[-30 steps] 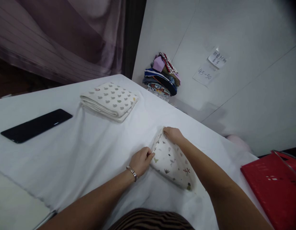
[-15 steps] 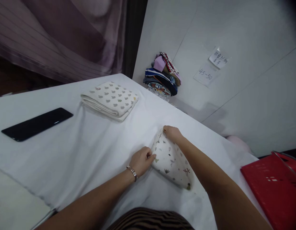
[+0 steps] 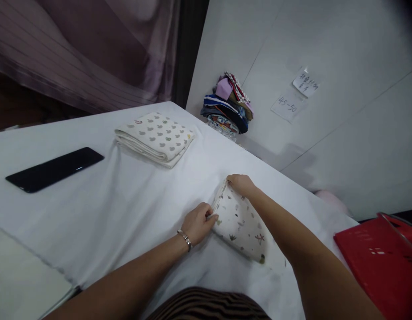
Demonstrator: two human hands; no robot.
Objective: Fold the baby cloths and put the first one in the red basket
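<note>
A white cloth (image 3: 241,222) printed with small plants and other figures lies folded on the white-covered table, close to my body. My left hand (image 3: 198,223), with a bracelet at the wrist, pinches its near-left corner between thumb and fingers. At the far corner, my right hand (image 3: 241,184) grips the edge, its fingertips partly hidden. My right forearm covers part of the cloth's right side. Farther back lies a second folded cloth (image 3: 156,135), white with grey prints, touched by neither hand.
A black phone-like slab (image 3: 56,169) lies on the left of the table (image 3: 142,200). Stacked folded fabrics (image 3: 227,104) stand by the wall beyond the far edge. A red bag (image 3: 375,258) is at the right, a pale flat panel (image 3: 22,280) at lower left.
The view has shifted very slightly. Both hands keep their hold on the printed cloth, and its right part appears to lie a little more spread out under my right forearm.
</note>
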